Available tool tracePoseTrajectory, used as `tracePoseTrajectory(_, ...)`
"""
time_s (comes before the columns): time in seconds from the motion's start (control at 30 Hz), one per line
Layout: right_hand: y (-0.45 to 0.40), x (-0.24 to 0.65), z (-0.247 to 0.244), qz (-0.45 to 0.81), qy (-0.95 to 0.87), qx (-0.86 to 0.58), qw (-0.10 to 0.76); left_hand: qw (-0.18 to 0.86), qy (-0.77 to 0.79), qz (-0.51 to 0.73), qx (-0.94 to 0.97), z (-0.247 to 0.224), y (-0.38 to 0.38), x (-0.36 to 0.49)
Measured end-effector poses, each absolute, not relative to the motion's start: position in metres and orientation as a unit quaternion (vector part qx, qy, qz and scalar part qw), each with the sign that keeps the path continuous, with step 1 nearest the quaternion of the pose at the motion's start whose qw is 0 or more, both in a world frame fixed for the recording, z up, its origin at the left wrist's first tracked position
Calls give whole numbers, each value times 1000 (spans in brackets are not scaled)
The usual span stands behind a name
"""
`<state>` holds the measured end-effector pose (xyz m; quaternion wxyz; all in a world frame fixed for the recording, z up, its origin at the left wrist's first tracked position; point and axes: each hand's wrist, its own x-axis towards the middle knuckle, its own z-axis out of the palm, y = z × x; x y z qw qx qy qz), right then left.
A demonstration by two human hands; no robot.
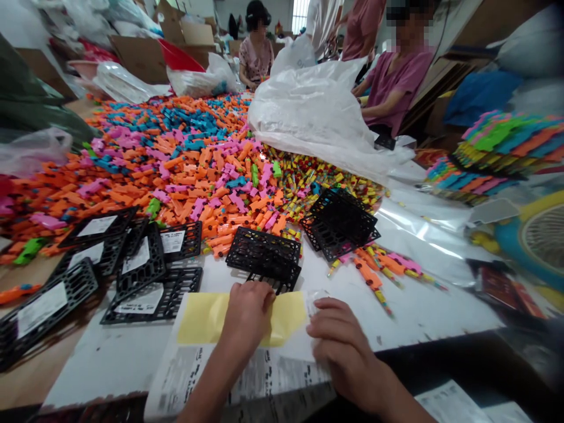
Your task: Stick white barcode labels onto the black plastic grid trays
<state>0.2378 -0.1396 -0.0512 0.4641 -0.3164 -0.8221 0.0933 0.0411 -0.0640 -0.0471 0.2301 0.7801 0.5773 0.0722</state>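
1. Left hand (247, 311) lies curled, knuckles up, on the yellow backing sheet (200, 317) at the desk's (409, 311) near edge; fingertips hidden, grip unclear.
2. Right hand (341, 338) is loosely closed, pinching the label sheet (264, 370); a hasty peel could tear or crease a label.
3. Black trays (264, 258) sit just beyond; a sleeve could knock them.
4. Farther off, the heaped coloured toys (185, 158) could slide onto the sheets.

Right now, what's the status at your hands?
Left hand flat on yellow sheet. Right hand pinching label sheet edge. Black trays just beyond.
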Motion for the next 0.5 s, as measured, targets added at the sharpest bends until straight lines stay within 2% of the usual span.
tracePoseTrajectory(0.1,-149,250,-30,125,-712,-393,568,210,572,34,792,-46,-74,48)
tracePoseTrajectory(0.2,-143,258,-19,139,-593,-455,649,144,586,61,795,-50,-79,59)
tracePoseTrajectory(0.33,-124,261,-26,123,-550,-492,664,7,647,107,755,-65,-68,75)
tracePoseTrajectory(0.5,-98,251,-43,88,-625,-430,646,-51,704,17,709,-86,-45,93)
